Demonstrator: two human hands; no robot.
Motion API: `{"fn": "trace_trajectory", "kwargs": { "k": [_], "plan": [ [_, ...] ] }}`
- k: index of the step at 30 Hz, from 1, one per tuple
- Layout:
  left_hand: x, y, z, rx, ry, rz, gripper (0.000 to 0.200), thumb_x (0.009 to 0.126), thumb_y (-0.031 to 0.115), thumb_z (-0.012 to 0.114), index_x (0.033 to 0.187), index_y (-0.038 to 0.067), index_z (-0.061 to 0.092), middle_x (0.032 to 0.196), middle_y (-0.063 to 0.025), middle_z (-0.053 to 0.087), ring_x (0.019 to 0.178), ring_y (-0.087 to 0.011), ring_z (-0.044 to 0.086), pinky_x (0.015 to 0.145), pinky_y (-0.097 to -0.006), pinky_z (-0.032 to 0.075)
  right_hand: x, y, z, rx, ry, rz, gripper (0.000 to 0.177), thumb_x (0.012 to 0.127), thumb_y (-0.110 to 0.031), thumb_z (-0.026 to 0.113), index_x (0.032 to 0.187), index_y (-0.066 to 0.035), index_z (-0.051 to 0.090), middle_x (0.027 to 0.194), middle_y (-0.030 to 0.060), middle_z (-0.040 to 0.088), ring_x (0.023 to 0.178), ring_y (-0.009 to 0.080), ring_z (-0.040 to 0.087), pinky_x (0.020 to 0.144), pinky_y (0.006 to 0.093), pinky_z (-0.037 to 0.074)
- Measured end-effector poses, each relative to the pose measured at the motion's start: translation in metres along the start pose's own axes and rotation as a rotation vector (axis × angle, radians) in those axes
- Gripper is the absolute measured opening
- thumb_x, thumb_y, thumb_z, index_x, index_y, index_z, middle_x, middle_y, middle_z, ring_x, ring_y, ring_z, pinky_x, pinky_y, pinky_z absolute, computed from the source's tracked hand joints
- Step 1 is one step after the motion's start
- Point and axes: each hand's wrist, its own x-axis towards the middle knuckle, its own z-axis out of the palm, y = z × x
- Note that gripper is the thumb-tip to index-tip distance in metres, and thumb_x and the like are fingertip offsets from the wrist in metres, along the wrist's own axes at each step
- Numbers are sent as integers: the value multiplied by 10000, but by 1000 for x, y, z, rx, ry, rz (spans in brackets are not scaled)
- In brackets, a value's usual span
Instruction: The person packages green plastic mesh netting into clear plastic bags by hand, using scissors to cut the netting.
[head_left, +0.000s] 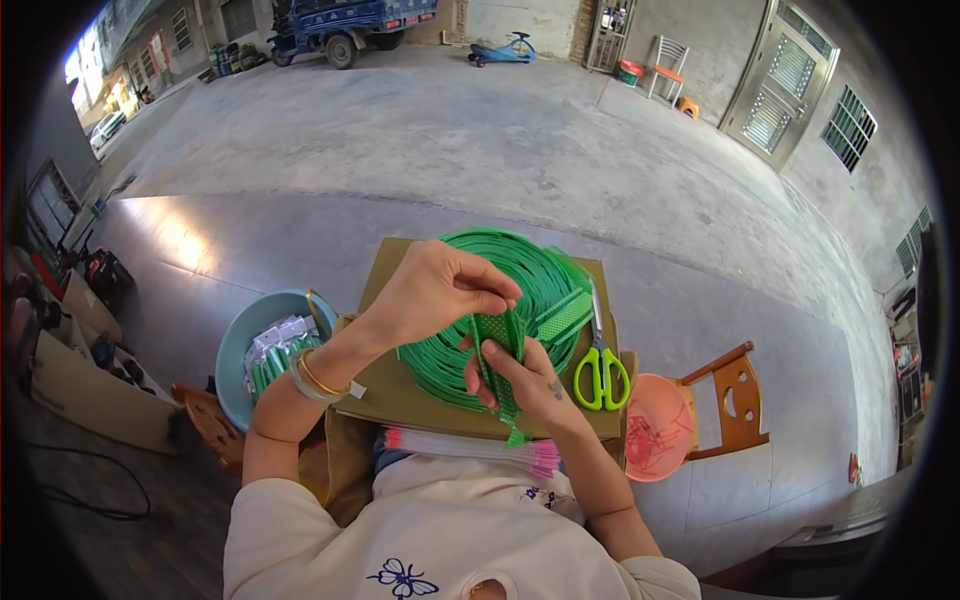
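My left hand, with bangles on its wrist, pinches the upper end of a green polka-dot ribbon. Just below it, my right hand is closed round the same ribbon, thumb on top, and a tail hangs under the fingers. Both hands are over a large coil of green ribbon lying on a brown cardboard surface. To the right of the coil rest scissors with lime-green handles, points facing away from me. A bundle of thin pale sticks with pink ends lies across my lap.
On the left, a light-blue basin holds packs of green and white items. A pink basin with red strands sits on the right by a wooden chair. Farther off are a blue cargo vehicle, a ride-on toy and a metal chair.
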Motion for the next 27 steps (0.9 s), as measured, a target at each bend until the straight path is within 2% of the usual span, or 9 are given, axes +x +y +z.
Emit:
{"fn": "trace_trajectory", "kwargs": {
  "k": [4, 7, 8, 11, 16, 19, 22, 25, 27],
  "plan": [
    [4, -21, -11, -84, -97, -24, 262, 816, 97, 649, 1034, -46, 618, 951, -123, 655, 811, -138, 638, 743, -235, 519, -1, -4, -3, -91, 75, 139, 240, 962, -189, 396, 1087, -4, 482, 671, 47, 549, 526, 82, 474, 471, 218, 378],
    [15, -44, -18, -236, -158, -302, 439, 828, 234, 656, 1108, -85, 547, 1004, -166, 621, 811, -165, 643, 710, -263, 541, 1, -12, -7, -732, 169, 70, 216, 915, -106, 455, 1102, 3, 464, 653, 110, 558, 527, 175, 537, 497, 275, 422],
    [18, -51, -19, -289, -175, -427, 504, 826, 279, 660, 1129, -100, 523, 1018, -181, 609, 810, -175, 645, 694, -274, 549, 1, 4, -19, -966, 177, -100, 327, 805, 6, 513, 1121, 28, 431, 733, 179, 571, 621, 300, 590, 543, 351, 460],
    [25, -61, -6, -380, -358, -611, 521, 821, 274, 665, 1109, -131, 508, 985, -209, 599, 738, -202, 653, 621, -289, 567, -3, 16, -26, -1463, 298, -322, 305, 790, 34, 473, 1093, 22, 442, 783, 179, 582, 661, 301, 597, 550, 366, 455],
    [29, -71, 9, -128, -336, -371, 391, 781, 140, 669, 1032, -133, 546, 922, -190, 600, 628, -223, 658, 502, -285, 561, -2, 15, -20, -1706, 245, -116, 452, 749, -54, 574, 1162, 25, 406, 866, 175, 558, 772, 338, 596, 603, 397, 482],
    [32, -61, 2, 83, -375, -326, 441, 717, 71, 690, 1079, -124, 529, 866, -196, 604, 620, -232, 651, 473, -283, 559, -8, 0, -6, -1530, 232, -180, 468, 833, -229, 587, 1188, 23, 417, 959, 188, 584, 806, 304, 603, 692, 359, 473],
    [29, -44, -4, 251, -433, -157, 473, 706, 49, 672, 1124, -102, 510, 858, -226, 619, 658, -240, 644, 503, -298, 551, -12, -8, -32, -818, 143, -32, 645, 816, -365, 628, 1260, 20, 364, 967, 160, 590, 852, 210, 606, 726, 339, 477],
    [19, -20, -2, 344, -469, 4, 473, 690, 36, 669, 1120, -84, 512, 814, -241, 612, 651, -284, 632, 530, -335, 505, -2, -7, -46, -222, 155, 33, 610, 841, -359, 605, 1268, 11, 375, 986, 114, 602, 843, 175, 583, 763, 320, 460],
    [19, -17, 1, 343, -499, 151, 465, 685, 35, 667, 1109, -77, 513, 781, -245, 600, 656, -317, 619, 565, -370, 468, 0, -7, -49, -125, 3, 109, 499, 865, -255, 589, 1242, 20, 412, 1046, 121, 613, 918, 184, 599, 792, 322, 478]
  ]
}}
